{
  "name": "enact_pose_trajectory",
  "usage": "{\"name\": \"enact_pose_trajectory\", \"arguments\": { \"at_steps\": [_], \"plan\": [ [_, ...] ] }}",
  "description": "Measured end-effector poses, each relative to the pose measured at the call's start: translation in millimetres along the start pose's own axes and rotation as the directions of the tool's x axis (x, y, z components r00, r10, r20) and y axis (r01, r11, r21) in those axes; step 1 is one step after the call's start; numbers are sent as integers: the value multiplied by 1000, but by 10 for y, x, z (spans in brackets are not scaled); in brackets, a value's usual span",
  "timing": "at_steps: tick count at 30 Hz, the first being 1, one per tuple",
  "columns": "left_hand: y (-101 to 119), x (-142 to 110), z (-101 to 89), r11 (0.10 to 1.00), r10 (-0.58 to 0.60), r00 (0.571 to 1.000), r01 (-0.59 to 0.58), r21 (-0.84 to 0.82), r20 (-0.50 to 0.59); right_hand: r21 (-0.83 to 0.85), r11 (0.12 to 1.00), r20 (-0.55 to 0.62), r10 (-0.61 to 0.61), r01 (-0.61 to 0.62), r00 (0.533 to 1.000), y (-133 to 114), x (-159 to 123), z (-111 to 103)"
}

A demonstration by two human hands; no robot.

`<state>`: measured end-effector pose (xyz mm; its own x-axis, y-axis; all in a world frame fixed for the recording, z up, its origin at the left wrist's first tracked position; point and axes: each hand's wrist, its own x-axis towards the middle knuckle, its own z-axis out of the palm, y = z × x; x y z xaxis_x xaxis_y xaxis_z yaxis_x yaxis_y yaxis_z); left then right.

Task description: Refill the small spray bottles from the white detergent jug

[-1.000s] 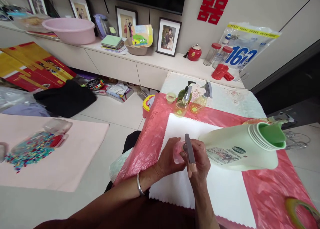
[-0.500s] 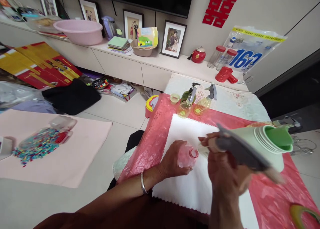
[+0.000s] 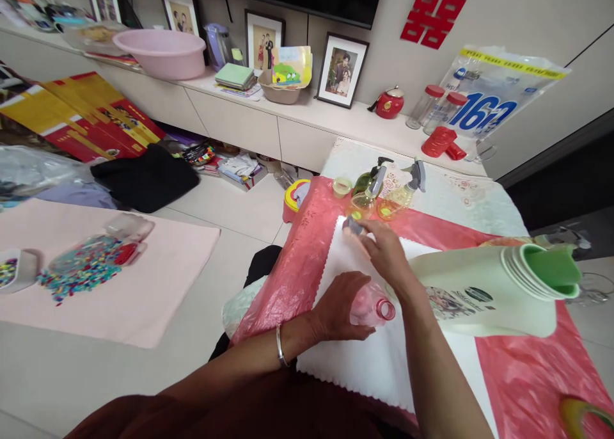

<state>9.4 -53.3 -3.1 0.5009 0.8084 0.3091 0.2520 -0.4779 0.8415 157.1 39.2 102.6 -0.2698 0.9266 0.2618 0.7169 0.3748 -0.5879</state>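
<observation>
My left hand is wrapped round a clear pink bottle, whose open threaded neck tilts to the right. Over the far left part of the white scalloped mat, my right hand grips a grey spray head, partly covered by the fingers. Just beyond it stand a yellowish spray bottle and a second spray bottle, with a darker green pump bottle behind. A large pale green jug with a green inner piece in its wide mouth lies right of my right forearm.
A pink plastic sheet covers the table under the mat. A tape roll is at the near right corner. A small round dish sits at the far left. Colourful small pieces lie on a pale pink cloth to the left.
My right hand has carried the grey spray head left and away from me, from beside the jug to the mat's far left part. My left hand still holds the pink bottle.
</observation>
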Motion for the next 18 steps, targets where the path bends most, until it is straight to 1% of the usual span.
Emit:
{"name": "enact_pose_trajectory", "arguments": {
  "at_steps": [2, 5, 8, 10, 12, 13, 15, 16, 17, 18],
  "plan": [
    [47, 35, -31, 1000, -8, 1000, 8, -15, -5, -44, 999, 83, 25, -21, 996, 151, -19, 209],
    [114, 98, -72, 999, -16, 1000, 16, -37, -20, -82, 996, 178, 47, -33, 983, 270, -25, 388],
    [144, 124, -92, 998, -26, 999, 25, -49, -19, -87, 995, 237, 59, -40, 970, 338, 17, 440],
    [139, 114, -91, 998, -38, 999, 38, -53, -15, -75, 995, 232, 75, -58, 970, 328, 52, 415],
    [126, 95, -85, 997, -57, 998, 56, -46, -17, -47, 996, 189, 87, -79, 978, 213, 53, 325],
    [121, 87, -83, 997, -62, 998, 61, -41, -22, -28, 996, 159, 88, -85, 983, 107, 25, 250],
    [122, 79, -83, 997, -66, 998, 65, -34, -23, 24, 998, 74, 63, -65, 995, -192, -120, 36],
    [126, 79, -85, 997, -65, 998, 64, -32, -18, 57, 998, 9, 33, -33, 999, -362, -246, -101],
    [130, 80, -87, 997, -66, 998, 65, -32, -11, 108, 993, -145, -31, 47, 989, -525, -406, -255],
    [131, 79, -87, 997, -68, 998, 68, -32, -7, 117, 991, -251, -40, 71, 967, -667, -597, -420]
  ]
}}
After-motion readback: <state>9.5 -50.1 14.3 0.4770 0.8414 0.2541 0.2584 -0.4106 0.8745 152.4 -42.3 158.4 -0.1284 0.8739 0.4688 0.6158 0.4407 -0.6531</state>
